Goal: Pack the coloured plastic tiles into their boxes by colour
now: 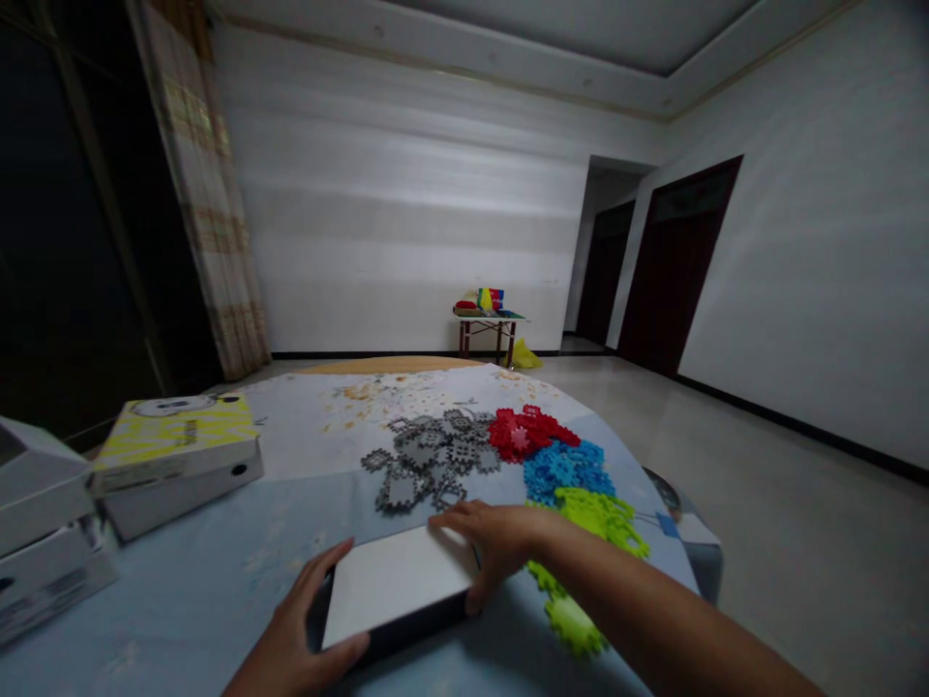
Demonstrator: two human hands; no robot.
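Through the head camera I had the white-topped flat box (399, 583) lying roughly level near my side of the flowered tablecloth (290, 518). My left hand (309, 620) was curved round its left end, thumb along the near edge; my right hand (494, 542) spanned the right end, fingers at the far corner, thumb at the near one. The hold looked complete to me, though I couldn't tell whether the underside touched the cloth. Beyond, toothed pieces lay already grouped by colour: a grey heap (428, 455), a red heap (526, 433), a blue heap (566, 469) and a lime-green heap (595, 513). I made out no built shape among them. The yellow-topped carton (181, 436) stood well apart.
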